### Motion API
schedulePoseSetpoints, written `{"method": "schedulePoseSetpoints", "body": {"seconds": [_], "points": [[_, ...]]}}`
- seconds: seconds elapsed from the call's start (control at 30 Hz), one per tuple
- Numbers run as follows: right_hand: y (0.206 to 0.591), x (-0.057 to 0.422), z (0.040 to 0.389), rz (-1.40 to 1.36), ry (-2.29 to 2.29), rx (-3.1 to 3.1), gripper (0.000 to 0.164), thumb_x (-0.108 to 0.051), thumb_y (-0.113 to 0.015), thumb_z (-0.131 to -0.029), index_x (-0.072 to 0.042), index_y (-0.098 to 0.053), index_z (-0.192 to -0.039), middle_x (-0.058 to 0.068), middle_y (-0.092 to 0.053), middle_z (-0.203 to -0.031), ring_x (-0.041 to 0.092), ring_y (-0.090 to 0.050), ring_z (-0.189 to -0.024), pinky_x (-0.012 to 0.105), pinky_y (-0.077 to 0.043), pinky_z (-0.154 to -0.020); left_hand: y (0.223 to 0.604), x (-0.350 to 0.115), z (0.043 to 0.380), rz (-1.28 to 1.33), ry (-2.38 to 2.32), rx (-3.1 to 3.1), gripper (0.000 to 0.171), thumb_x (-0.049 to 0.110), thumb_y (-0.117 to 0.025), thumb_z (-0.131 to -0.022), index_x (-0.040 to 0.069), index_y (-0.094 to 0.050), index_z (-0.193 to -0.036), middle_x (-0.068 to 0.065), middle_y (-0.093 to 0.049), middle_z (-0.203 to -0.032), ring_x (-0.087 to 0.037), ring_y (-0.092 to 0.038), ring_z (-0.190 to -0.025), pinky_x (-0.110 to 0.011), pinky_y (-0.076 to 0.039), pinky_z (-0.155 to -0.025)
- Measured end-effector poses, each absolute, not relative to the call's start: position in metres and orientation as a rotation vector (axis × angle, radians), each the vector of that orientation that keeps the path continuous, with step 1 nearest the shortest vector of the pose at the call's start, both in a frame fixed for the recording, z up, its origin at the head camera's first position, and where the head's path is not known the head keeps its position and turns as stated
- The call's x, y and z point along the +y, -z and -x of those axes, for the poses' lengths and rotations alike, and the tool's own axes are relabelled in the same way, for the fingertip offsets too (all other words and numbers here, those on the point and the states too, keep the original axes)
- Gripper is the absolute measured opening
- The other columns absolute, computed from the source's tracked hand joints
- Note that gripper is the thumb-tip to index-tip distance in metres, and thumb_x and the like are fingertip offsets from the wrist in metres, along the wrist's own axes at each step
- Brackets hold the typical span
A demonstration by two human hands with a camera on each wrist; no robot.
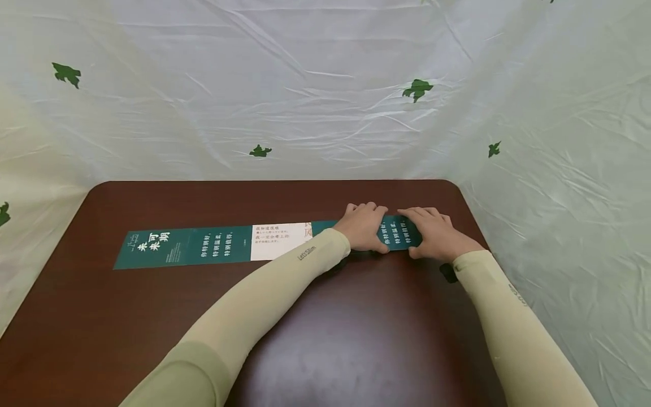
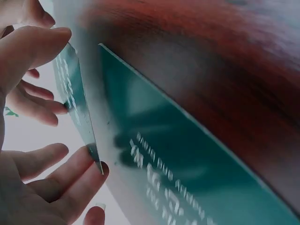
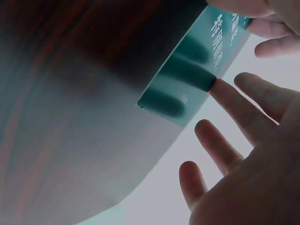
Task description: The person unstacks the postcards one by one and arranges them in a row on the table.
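A green card (image 1: 398, 233) with white characters lies between both hands at the right end of a row. My left hand (image 1: 362, 226) pinches its left part, thumb at the near edge and fingertips at the far edge. In the left wrist view this card (image 2: 77, 101) tilts up, apart from the neighbouring green card (image 2: 154, 126). My right hand (image 1: 439, 233) holds the right part, thumb near and a finger on the far edge; its other fingers stand off the card in the right wrist view. Left of the hands lies a white card (image 1: 269, 240), partly behind the left forearm.
Two more green cards, one marked with large characters (image 1: 152, 249) and one with smaller text (image 1: 218, 246), continue the row leftward. All lie on a dark brown table (image 1: 305, 339) with rounded corners. White sheeting (image 1: 305, 73) with green leaf shapes hangs behind and at the sides.
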State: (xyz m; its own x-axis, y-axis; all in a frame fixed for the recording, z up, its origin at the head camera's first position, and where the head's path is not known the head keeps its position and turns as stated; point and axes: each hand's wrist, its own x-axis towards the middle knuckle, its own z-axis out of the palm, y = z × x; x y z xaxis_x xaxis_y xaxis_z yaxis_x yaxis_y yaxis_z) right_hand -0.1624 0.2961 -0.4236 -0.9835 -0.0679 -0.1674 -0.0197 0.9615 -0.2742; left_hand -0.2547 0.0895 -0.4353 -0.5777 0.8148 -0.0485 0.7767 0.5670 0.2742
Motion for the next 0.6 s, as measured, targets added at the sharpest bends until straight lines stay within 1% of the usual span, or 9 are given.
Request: {"method": "schedulePoseSetpoints", "body": {"seconds": [0.23, 0.47, 0.6], "points": [[0.4272, 0.2972, 0.1634, 0.044, 0.453, 2.909, 0.096, -0.018, -0.084, -0.086, -0.013, -0.034, -0.169, 0.020, -0.039, -0.169, 0.047, -0.030, -0.152, 0.074, -0.023, -0.117, 0.4383, 0.0933, 0.2546, -1.312, -0.299, 2.642, 0.098, 0.062, -0.081, -0.089, 0.016, -0.043, -0.165, -0.002, -0.055, -0.160, -0.019, -0.056, -0.140, -0.044, -0.038, -0.114], [0.4271, 0.2964, 0.1678, 0.059, 0.439, 2.902, 0.095, -0.017, -0.084, -0.086, -0.012, -0.036, -0.168, 0.021, -0.039, -0.169, 0.047, -0.032, -0.151, 0.075, -0.024, -0.115, 0.4385, 0.0906, 0.2550, -1.294, -0.308, 2.658, 0.097, 0.063, -0.081, -0.089, 0.015, -0.044, -0.165, -0.002, -0.054, -0.161, -0.020, -0.055, -0.142, -0.045, -0.038, -0.116], [0.4282, 0.2971, 0.1660, 0.048, 0.466, 2.892, 0.095, -0.019, -0.083, -0.086, -0.014, -0.035, -0.169, 0.019, -0.037, -0.172, 0.047, -0.031, -0.152, 0.076, -0.025, -0.114, 0.4384, 0.0885, 0.2532, -1.310, -0.324, 2.655, 0.097, 0.063, -0.081, -0.089, 0.015, -0.043, -0.165, -0.003, -0.054, -0.160, -0.020, -0.054, -0.142, -0.044, -0.039, -0.115]]}}
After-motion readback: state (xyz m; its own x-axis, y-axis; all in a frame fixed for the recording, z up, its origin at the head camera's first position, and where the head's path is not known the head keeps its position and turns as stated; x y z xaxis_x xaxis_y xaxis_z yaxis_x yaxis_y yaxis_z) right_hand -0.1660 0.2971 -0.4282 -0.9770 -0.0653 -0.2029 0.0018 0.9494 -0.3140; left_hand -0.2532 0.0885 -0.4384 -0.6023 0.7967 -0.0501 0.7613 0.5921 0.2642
